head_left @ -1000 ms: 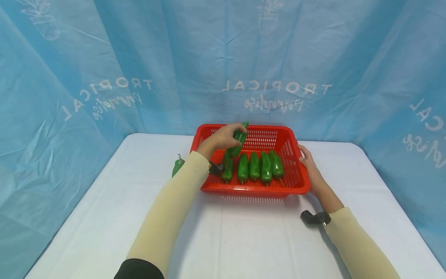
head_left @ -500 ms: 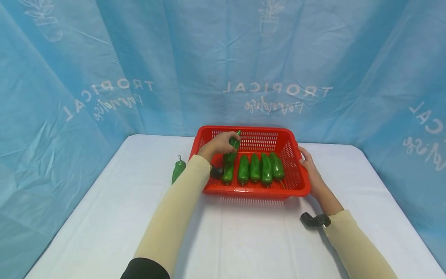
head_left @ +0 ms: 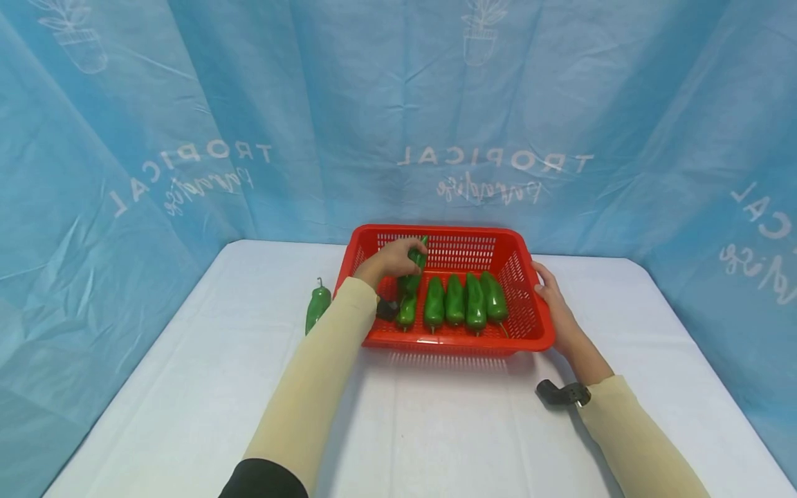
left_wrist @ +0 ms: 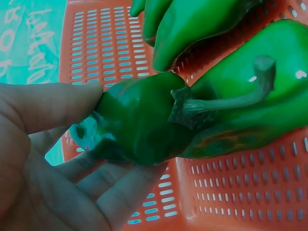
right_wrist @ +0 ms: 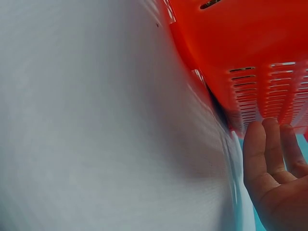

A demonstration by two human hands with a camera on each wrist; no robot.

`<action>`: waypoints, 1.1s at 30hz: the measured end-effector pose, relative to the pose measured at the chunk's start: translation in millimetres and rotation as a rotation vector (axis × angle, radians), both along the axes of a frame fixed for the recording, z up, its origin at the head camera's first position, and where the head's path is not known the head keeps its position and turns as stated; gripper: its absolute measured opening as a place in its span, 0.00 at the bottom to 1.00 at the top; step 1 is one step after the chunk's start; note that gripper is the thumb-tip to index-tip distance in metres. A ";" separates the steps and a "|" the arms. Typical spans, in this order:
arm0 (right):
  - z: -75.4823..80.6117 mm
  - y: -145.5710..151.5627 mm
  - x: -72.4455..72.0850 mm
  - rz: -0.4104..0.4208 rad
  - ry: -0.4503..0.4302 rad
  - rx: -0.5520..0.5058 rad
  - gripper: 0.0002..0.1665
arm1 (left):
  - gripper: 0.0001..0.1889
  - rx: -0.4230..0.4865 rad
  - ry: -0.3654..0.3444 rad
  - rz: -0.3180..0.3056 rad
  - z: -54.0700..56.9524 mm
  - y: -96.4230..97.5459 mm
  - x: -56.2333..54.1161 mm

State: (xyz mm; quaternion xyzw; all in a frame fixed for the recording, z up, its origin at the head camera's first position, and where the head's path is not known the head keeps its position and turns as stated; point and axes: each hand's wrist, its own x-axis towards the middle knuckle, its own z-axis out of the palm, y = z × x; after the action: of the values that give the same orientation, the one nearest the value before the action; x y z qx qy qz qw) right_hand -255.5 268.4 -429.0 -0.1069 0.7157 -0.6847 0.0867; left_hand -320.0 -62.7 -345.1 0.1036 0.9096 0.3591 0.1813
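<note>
My left hand holds a green chili pepper over the left part of a red plastic basket. In the left wrist view, thumb and fingers pinch its narrow end, and the stem end overlaps another green pepper on the basket floor. Several more peppers lie side by side in a row inside. At the basket's right side, my right hand grips the rim. Its fingers lie along the slotted outer wall in the right wrist view; the thumb is hidden there.
Another green pepper lies on the white table left of the basket, partly behind my left sleeve. Blue printed sheeting hangs around the back and sides. Each wrist wears a black camera.
My left hand has moved left and down with its pepper, bringing it onto the leftmost pepper of the row as seen from above. The right hand stays at the basket's rim.
</note>
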 end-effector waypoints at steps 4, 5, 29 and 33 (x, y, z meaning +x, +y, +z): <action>-0.7 -0.9 1.1 0.001 -0.001 0.010 0.33 | 0.24 -0.007 -0.021 -0.001 -2.8 -0.8 -0.6; -0.8 -1.2 1.2 0.001 -0.001 0.014 0.33 | 0.24 -0.008 -0.022 -0.001 -3.3 -1.0 -0.5; 1.3 -0.5 1.3 -0.002 0.016 0.031 0.34 | 0.21 -0.146 -0.254 0.075 -7.9 -23.8 6.0; 0.7 -0.6 0.0 0.000 0.013 0.024 0.33 | 0.22 -0.159 -0.263 0.073 -7.7 -26.9 5.9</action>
State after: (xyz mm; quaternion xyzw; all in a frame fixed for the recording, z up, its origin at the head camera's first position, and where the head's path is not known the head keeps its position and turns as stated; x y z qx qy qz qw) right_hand -255.6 267.8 -428.3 -0.1102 0.7245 -0.6753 0.0836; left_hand -314.1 -89.6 -352.8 0.0080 0.9068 0.3026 0.2933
